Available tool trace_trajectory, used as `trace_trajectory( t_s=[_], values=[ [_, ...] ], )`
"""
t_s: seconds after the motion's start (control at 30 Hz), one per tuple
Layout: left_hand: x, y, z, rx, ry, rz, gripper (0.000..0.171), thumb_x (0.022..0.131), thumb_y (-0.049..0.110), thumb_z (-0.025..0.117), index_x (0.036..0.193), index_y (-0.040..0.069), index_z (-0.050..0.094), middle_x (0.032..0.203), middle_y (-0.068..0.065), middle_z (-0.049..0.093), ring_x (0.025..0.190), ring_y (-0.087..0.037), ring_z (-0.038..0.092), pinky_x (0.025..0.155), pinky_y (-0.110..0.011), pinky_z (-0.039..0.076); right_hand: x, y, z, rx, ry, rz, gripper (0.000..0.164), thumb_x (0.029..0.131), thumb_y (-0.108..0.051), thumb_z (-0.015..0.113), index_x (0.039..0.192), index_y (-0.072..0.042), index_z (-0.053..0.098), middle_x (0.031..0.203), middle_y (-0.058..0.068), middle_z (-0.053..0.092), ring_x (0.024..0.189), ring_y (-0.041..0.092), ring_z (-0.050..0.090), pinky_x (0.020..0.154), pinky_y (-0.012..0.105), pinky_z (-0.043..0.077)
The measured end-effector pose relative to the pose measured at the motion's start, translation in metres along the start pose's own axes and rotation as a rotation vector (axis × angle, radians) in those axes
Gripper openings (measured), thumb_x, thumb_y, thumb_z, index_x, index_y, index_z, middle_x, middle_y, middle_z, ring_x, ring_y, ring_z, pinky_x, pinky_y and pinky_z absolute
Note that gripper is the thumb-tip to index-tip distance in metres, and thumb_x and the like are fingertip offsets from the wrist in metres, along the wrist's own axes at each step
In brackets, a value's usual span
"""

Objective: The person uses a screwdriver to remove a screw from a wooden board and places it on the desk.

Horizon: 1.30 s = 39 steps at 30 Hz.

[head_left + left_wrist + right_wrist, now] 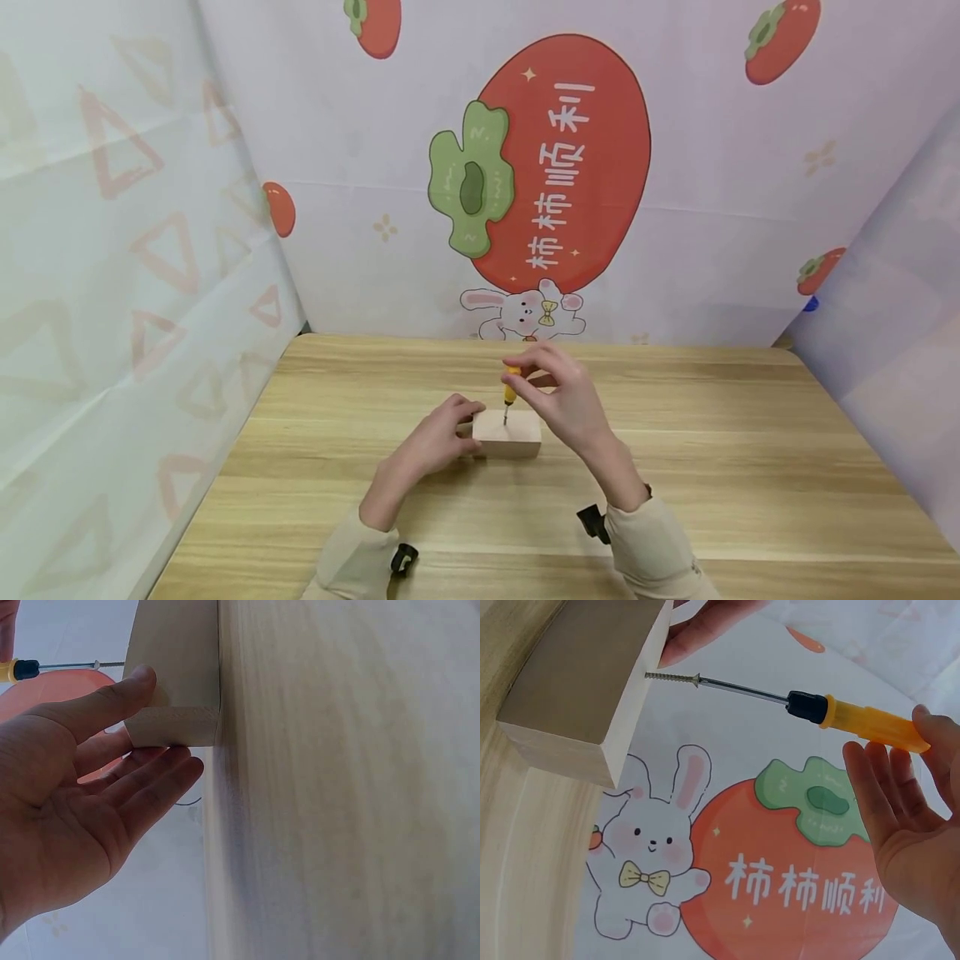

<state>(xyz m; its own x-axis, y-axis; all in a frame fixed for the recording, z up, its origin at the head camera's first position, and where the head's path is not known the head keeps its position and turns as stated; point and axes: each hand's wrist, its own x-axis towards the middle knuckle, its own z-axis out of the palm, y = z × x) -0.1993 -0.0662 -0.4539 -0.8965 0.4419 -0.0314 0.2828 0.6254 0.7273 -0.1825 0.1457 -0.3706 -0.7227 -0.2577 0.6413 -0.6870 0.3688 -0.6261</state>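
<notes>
A pale wooden block [507,427] lies on the table. My left hand [433,439] grips its left end, with the thumb on the near side and the fingers at the far side and end. Out of the block's top stands a screw [672,677], its threads largely exposed. The tip of a screwdriver [840,720] with a yellow handle and black collar meets the screw head, shaft and screw nearly in line. My right hand [564,400] pinches the upper end of that handle between thumb and fingers.
The wood-grain table [712,467] extends around the block on all sides. Behind it hangs a white curtain [360,275] printed with a large persimmon and a rabbit. Another pale curtain [135,275] borders the left side. Dark straps [403,559] sit at both wrists.
</notes>
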Motion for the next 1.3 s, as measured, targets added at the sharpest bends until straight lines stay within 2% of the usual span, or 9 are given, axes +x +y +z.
trace_trajectory(
  t_s=[0.27, 0.43, 0.6, 0.73, 0.9, 1.03, 1.3],
  values=[
    [0.0003, 0.0014, -0.0014, -0.003, -0.005, -0.005, 0.055, 0.087, 0.017, 0.077, 0.137, 0.004, 0.058, 0.121, -0.008, 0.057, 0.121, -0.029, 0.058, 0.101, -0.046, 0.049, 0.0023, 0.0007, -0.0036, -0.057, -0.029, -0.043, 0.025, 0.089, -0.002, 0.072, 0.113, -0.009, 0.074, 0.097, 0.002, 0.071, 0.084, 0.015, 0.069, 0.069, 0.022, 0.059],
    [0.0005, 0.0018, -0.0007, 0.001, -0.006, -0.01, 0.055, 0.087, 0.017, 0.077, 0.137, 0.004, 0.058, 0.121, -0.008, 0.057, 0.122, -0.03, 0.058, 0.101, -0.046, 0.049, 0.0023, 0.0001, -0.0025, -0.039, -0.022, -0.009, 0.023, 0.088, -0.005, 0.073, 0.111, -0.009, 0.073, 0.098, 0.003, 0.071, 0.085, 0.016, 0.07, 0.067, 0.025, 0.059],
    [0.0007, 0.0012, 0.0017, 0.0, -0.014, -0.005, 0.055, 0.087, 0.017, 0.078, 0.137, 0.004, 0.058, 0.122, -0.008, 0.057, 0.123, -0.031, 0.058, 0.102, -0.046, 0.049, -0.0021, 0.002, 0.0014, -0.001, 0.056, 0.079, 0.025, 0.084, -0.006, 0.078, 0.108, -0.008, 0.073, 0.099, 0.007, 0.068, 0.085, 0.019, 0.07, 0.064, 0.026, 0.059],
    [0.0018, 0.0001, 0.0026, 0.007, -0.016, -0.002, 0.056, 0.087, 0.019, 0.078, 0.137, 0.005, 0.057, 0.122, -0.007, 0.057, 0.122, -0.029, 0.058, 0.101, -0.046, 0.049, -0.0031, 0.004, 0.001, -0.019, 0.107, 0.075, 0.022, 0.083, -0.006, 0.079, 0.104, -0.009, 0.074, 0.095, 0.006, 0.065, 0.082, 0.019, 0.069, 0.065, 0.025, 0.059],
    [0.0028, -0.0002, 0.0013, 0.007, -0.003, -0.009, 0.057, 0.087, 0.02, 0.078, 0.137, 0.006, 0.057, 0.122, -0.007, 0.057, 0.121, -0.028, 0.058, 0.1, -0.045, 0.049, 0.0003, 0.005, -0.0026, -0.026, 0.047, 0.02, 0.022, 0.088, -0.002, 0.073, 0.109, -0.01, 0.075, 0.097, 0.004, 0.069, 0.085, 0.017, 0.069, 0.067, 0.027, 0.06],
    [0.0024, 0.0008, -0.0002, -0.001, -0.001, -0.009, 0.057, 0.086, 0.019, 0.079, 0.137, 0.005, 0.058, 0.122, -0.008, 0.057, 0.121, -0.029, 0.058, 0.1, -0.046, 0.049, 0.0024, 0.0054, -0.0021, 0.002, 0.0, 0.018, 0.023, 0.089, -0.004, 0.072, 0.111, -0.01, 0.074, 0.103, 0.003, 0.07, 0.089, 0.014, 0.068, 0.068, 0.026, 0.06],
    [0.0014, 0.0011, -0.0007, -0.003, -0.004, -0.009, 0.057, 0.086, 0.019, 0.078, 0.137, 0.005, 0.057, 0.122, -0.008, 0.057, 0.121, -0.028, 0.058, 0.098, -0.045, 0.05, 0.0007, 0.0062, 0.0046, 0.019, 0.054, 0.066, 0.022, 0.083, -0.008, 0.079, 0.104, -0.012, 0.076, 0.092, 0.002, 0.062, 0.078, 0.01, 0.059, 0.064, 0.026, 0.059]
  ],
)
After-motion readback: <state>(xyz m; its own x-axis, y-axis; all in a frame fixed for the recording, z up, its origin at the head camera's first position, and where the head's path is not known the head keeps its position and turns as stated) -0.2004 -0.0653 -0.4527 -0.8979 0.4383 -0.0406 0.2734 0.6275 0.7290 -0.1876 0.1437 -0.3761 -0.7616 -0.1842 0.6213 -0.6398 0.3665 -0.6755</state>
